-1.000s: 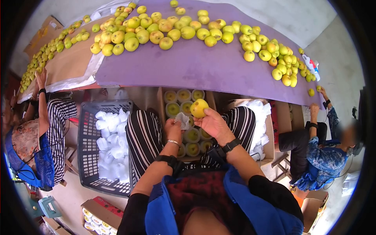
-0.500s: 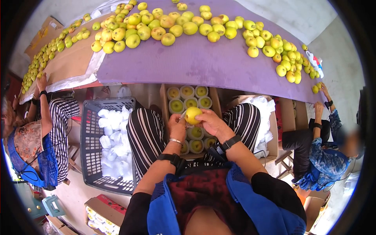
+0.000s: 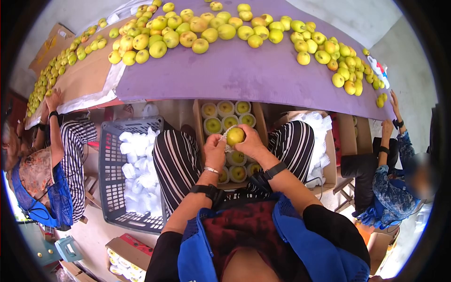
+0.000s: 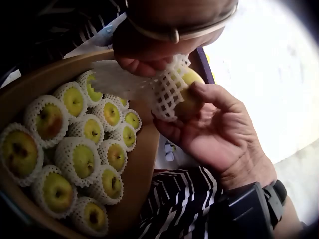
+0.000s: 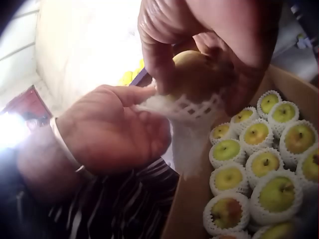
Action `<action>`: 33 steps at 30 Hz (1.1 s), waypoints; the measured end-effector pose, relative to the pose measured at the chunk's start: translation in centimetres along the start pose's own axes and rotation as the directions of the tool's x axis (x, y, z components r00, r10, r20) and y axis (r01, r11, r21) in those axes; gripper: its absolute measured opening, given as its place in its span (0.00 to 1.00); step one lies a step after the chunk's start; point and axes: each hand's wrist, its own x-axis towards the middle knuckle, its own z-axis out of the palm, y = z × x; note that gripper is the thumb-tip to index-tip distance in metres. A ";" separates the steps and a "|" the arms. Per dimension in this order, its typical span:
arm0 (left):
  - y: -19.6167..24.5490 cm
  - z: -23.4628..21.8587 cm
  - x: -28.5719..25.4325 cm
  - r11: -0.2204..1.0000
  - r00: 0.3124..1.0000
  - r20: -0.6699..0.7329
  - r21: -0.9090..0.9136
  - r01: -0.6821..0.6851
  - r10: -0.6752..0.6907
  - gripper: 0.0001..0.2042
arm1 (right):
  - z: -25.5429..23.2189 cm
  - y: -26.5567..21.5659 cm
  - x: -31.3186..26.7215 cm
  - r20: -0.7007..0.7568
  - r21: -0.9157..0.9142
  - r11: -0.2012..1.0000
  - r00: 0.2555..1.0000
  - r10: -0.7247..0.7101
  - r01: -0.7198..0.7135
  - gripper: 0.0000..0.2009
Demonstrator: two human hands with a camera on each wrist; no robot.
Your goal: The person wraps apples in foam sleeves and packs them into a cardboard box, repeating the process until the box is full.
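Note:
Over the lap, my right hand (image 3: 252, 144) grips a yellow-green apple (image 3: 236, 136) with thumb and fingers around it. My left hand (image 3: 214, 153) pinches a white foam net sleeve (image 4: 168, 94) at its edge. The mesh is stretched over one side of the apple, as the left wrist view shows; the rest of the fruit is bare. From the right wrist, the sleeve's loose end hangs below the apple (image 5: 197, 74). Beneath both hands stands a cardboard box (image 4: 139, 172) of apples in foam nets, set in rows.
A dark plastic crate (image 3: 109, 188) of white foam nets stands left of my legs; another box of foam nets (image 3: 318, 141) stands right. Loose apples (image 3: 199, 45) lie along the purple-covered table (image 3: 235, 80) ahead. One person (image 3: 44, 174) sits left, another (image 3: 392, 188) right.
The apple came down and left from beside the foam net to meet it, and its side is now inside the mesh. Both hands have drawn close together. The person at right has raised a hand.

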 end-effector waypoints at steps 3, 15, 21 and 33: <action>0.3 0.3 -0.1 0.994 0.995 -0.102 -0.110 0.006 -0.017 0.02 | 0.4 -0.5 -0.6 0.007 -0.193 0.974 0.993 -0.119 0.119 0.27; 1.7 0.2 -0.7 0.985 0.986 0.060 0.087 0.147 -0.153 0.16 | 0.0 -1.7 -1.3 0.054 -0.388 0.876 0.956 -0.288 0.286 0.28; 2.0 -0.4 -0.2 0.974 0.976 0.030 -0.072 0.217 -0.215 0.18 | -0.2 -1.8 -0.9 -0.087 -0.054 0.960 0.957 -0.278 0.274 0.27; 2.1 -0.3 -0.4 0.934 0.977 0.078 -0.284 0.215 -0.201 0.19 | -0.1 0.5 -0.1 -0.063 0.595 0.796 0.981 0.182 -0.109 0.08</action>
